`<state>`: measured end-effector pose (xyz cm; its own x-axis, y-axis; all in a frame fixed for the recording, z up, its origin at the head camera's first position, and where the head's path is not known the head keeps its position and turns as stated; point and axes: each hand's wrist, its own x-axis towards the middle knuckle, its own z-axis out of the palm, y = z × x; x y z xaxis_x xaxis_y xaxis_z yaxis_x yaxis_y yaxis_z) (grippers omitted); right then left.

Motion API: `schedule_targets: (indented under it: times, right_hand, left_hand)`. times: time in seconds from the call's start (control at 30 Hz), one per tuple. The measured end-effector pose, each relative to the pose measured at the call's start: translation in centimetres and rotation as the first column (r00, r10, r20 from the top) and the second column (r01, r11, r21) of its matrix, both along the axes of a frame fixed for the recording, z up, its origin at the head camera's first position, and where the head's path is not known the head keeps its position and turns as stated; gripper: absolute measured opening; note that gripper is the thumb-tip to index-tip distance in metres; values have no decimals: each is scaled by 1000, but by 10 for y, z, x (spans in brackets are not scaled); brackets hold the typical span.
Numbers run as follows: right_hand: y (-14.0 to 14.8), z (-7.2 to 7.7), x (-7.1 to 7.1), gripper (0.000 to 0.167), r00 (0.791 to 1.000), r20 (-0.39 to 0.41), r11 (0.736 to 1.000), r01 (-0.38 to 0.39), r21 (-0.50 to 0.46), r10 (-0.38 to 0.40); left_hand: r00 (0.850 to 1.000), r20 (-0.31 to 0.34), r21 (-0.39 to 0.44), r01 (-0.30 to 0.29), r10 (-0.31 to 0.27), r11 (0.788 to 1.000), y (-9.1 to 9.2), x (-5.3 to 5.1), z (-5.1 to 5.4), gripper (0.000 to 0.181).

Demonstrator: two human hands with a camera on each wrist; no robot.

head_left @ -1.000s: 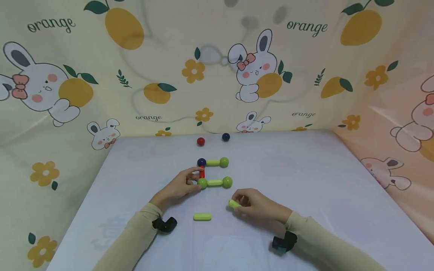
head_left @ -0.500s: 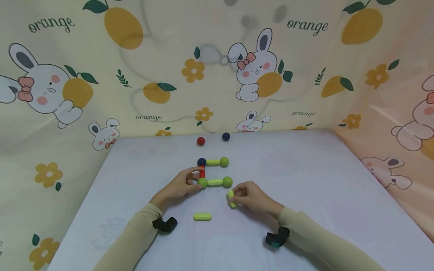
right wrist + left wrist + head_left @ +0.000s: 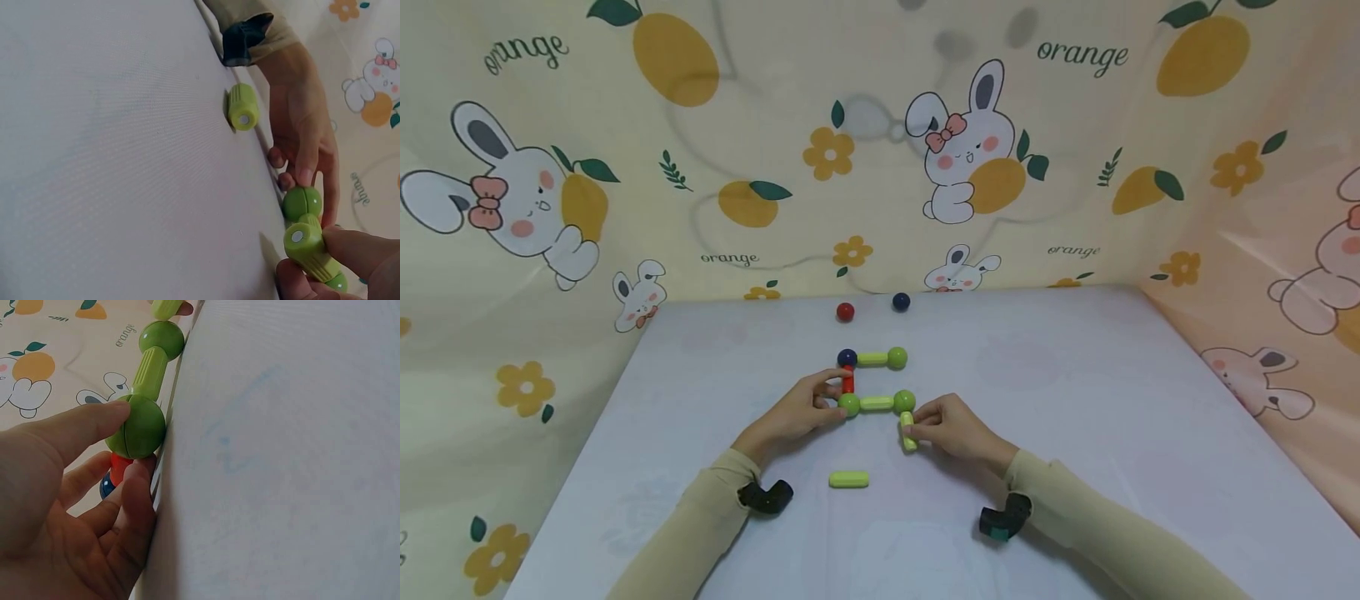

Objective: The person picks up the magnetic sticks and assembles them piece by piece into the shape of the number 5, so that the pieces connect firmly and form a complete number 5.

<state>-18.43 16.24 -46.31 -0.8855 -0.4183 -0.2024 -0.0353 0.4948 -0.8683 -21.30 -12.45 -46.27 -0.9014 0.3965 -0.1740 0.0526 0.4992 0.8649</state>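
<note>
Green, red and dark blue magnetic balls and rods form an open-sided frame on the table. My left hand (image 3: 797, 414) holds its near left corner, thumb on a green ball (image 3: 139, 427) and fingers around behind by the red rod (image 3: 847, 382). From that ball a light green rod (image 3: 877, 403) runs right to another green ball (image 3: 904, 401). My right hand (image 3: 958, 433) pinches a light green rod (image 3: 907, 432) between thumb and fingers; its far end meets the right-hand green ball. At the frame's far corner sits a dark blue ball (image 3: 847, 358).
A loose light green rod (image 3: 848, 479) lies on the white table (image 3: 1075, 400) nearer the person. At the back are a red ball (image 3: 846, 312) and a dark blue ball (image 3: 901, 302). From the far corner another rod (image 3: 872, 358) reaches a green ball (image 3: 897, 357).
My right hand has moved forward and turned its rod from crosswise to pointing away, up against the right-hand green ball. The left hand has stayed on the corner.
</note>
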Motion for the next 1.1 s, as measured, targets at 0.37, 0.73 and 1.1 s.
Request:
schedule_targets:
  times: [0.37,0.73,1.1]
  right_hand:
    - [-1,2,0,31,999,35,1000,19,-13,-19]
    - [-1,3,-3,33,999,18,999,38,11,-38]
    - [-1,4,-4,41,998,32,999,51,13,-51]
  left_hand:
    - [1000,-10,0,15,-15,1000,-1,-1,0,63]
    - [1000,-17,-6,20,-20,1000,-2,-1,0,62]
    - [1000,-1,16,28,-28,999,-2,-3,0,62]
